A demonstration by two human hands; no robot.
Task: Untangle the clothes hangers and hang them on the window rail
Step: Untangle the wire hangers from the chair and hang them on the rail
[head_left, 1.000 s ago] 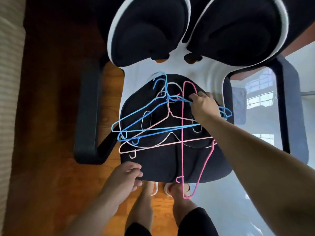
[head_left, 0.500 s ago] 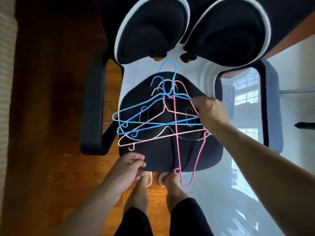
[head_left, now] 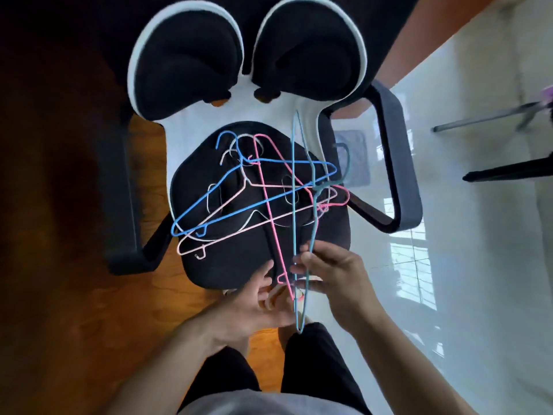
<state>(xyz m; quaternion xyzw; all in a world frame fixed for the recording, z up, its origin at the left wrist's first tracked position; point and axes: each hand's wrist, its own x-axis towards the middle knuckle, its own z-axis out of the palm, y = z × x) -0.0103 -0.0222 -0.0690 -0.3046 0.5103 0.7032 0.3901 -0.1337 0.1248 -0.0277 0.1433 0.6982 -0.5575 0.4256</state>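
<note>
You stand over a black office chair (head_left: 302,67), looking straight down at a tangle of wire hangers on its seat (head_left: 227,265). Your right hand (head_left: 335,280) pinches a teal hanger (head_left: 294,205) between thumb and fingers near one of its ends, holding it edge-on above the pile so it reads as a long narrow loop running from the chair back down to your knees; its hook (head_left: 344,163) juts toward the right armrest (head_left: 401,163). Your left hand (head_left: 254,307) sits just beside the right at the seat's front edge, palm up, fingers loosely curled under the low end of a bright pink hanger (head_left: 270,211); whether they actually grip the wire cannot be told. On the cushion a blue hanger (head_left: 209,193) lies across a pale pink hanger (head_left: 239,238), with a white hanger (head_left: 250,217) beneath them, hooks bunched toward the chair back. The bright pink one crosses all three lengthwise, its end poking past the seat front. The teal wire overlaps the heap where the shoulders meet at the right side. Wood floor (head_left: 74,295) shows at left, glossy white tile (head_left: 478,295) at right. The window rail is out of view.
</note>
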